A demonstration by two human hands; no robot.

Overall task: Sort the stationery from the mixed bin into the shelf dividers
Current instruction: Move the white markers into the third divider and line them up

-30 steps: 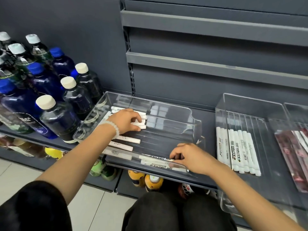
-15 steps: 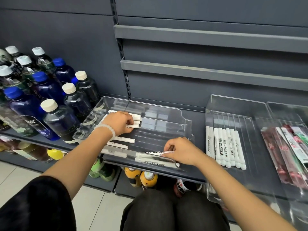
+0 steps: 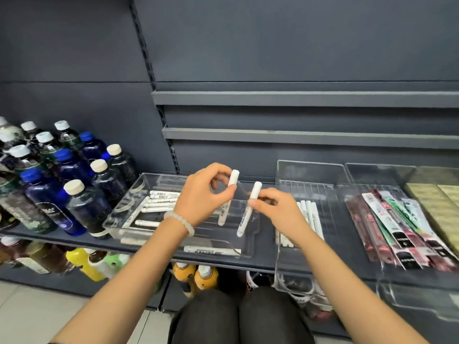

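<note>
Blue bottles (image 3: 63,192) beside clear bin (image 3: 129,214)

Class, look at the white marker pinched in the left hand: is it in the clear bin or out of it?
Out. The left hand holds the marker near upright above the clear bin.

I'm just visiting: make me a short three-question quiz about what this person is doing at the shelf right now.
1. True or false: each hand holds one white marker above the clear bin.
2. Which wrist wears the bead bracelet? A) left B) right
3. Fill in: the tray of lined-up white markers stands to the ____ of the bin.

Key
1. True: the left hand pinches the left marker, the right hand the right marker.
2. A
3. right
</note>
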